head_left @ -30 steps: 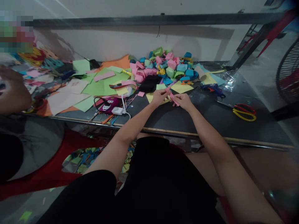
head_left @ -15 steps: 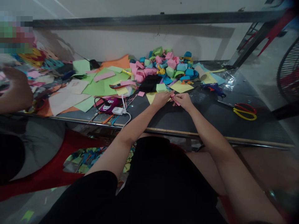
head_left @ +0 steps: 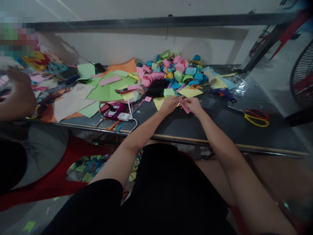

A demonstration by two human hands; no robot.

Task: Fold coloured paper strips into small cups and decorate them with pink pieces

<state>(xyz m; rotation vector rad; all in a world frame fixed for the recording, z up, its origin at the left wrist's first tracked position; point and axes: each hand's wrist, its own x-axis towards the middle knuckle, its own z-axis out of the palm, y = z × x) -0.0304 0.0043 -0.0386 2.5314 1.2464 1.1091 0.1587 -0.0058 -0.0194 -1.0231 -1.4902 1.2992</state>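
A small pink paper strip (head_left: 185, 108) is pinched in my right hand (head_left: 193, 105), its free end hanging toward the table's front edge. My left hand (head_left: 169, 104) is closed at the strip's other end, fingertips touching it. Just behind my hands lie a pale green folded paper piece (head_left: 169, 92) and yellow sheets (head_left: 190, 91). Beyond them rises a heap of folded paper pieces (head_left: 179, 67) in pink, blue, green and yellow. A black flat object (head_left: 157, 88) lies left of the heap's front.
Scissors (head_left: 256, 118) and a blue glue gun (head_left: 225, 93) lie to the right on the dark table (head_left: 220, 127). At left are a purple power strip (head_left: 114, 111), a green sheet (head_left: 110, 86) and a neighbouring person's hand (head_left: 21, 91).
The pink strip shows more of its length below my fingers. My hands have barely shifted, and the neighbouring person's hand at the left has moved slightly.
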